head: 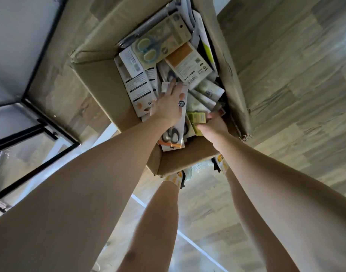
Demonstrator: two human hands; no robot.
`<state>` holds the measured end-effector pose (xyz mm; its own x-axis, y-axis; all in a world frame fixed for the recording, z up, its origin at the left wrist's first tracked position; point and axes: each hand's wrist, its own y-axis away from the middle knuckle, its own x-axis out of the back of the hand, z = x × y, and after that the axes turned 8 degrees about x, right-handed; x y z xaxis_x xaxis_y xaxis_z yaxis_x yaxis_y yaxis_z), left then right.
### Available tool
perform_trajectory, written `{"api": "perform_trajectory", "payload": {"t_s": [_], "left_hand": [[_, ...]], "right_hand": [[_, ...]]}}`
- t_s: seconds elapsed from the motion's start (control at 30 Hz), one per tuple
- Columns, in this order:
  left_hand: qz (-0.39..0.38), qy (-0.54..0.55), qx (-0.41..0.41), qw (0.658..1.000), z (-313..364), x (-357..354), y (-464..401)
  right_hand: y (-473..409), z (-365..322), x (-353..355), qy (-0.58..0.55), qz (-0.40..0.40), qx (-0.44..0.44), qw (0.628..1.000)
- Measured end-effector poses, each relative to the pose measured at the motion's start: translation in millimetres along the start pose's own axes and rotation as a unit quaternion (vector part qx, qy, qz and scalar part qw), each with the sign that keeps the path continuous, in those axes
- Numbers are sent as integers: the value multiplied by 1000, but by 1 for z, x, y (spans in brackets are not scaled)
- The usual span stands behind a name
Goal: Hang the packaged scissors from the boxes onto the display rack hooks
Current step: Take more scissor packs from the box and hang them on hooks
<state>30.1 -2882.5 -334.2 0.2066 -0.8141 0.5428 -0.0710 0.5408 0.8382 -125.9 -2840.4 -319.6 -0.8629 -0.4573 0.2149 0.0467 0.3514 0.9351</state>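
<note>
In the head view, an open cardboard box (101, 79) sat on a wood-patterned floor (285, 75), its flaps folded outward, filled with a loose heap of packaged scissors (148, 50). Most packs lay at angles over one another, some face up, some showing printed backs with barcodes. Near the top of the heap a pack with pale green-handled scissors lay face up, and just beside it a card (187, 63) with an orange panel showed its back.

Both arms reached down into the box. The left hand (168, 107) lay over the middle of the heap, its fingers stretched forward and fairly straight, resting on a long white pack of black-handled scissors (173, 134) that ran under the palm toward the box's near wall. Whether the thumb curled under that pack could not be told. The right hand (213, 124) was near the box's right wall, its fingers curled round a small yellow-green pack (197, 118).

At the left edge stood a black metal frame (40, 122) with pale panels. Two feet showed below the box.
</note>
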Motion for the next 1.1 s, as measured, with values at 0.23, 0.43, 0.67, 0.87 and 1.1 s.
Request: {"api": "perform_trajectory", "payload": {"t_s": [0.23,0.43,0.67,0.87,1.1], "left_hand": [[29,-43,-2,999,3,4,1],[86,-161,-32,983,5,34,14],[69,-175,-65,980,-2,58,61],[31,-175,-53,983,-8,67,126],[73,-77,5,994,-13,117,228]], "right_hand": [[14,4,-7,16,-48,15,999],[29,-4,-4,95,-43,37,994],[75,-15,2,139,-29,58,988],[131,-24,11,174,-19,91,980],[218,-55,34,181,18,136,974]]}}
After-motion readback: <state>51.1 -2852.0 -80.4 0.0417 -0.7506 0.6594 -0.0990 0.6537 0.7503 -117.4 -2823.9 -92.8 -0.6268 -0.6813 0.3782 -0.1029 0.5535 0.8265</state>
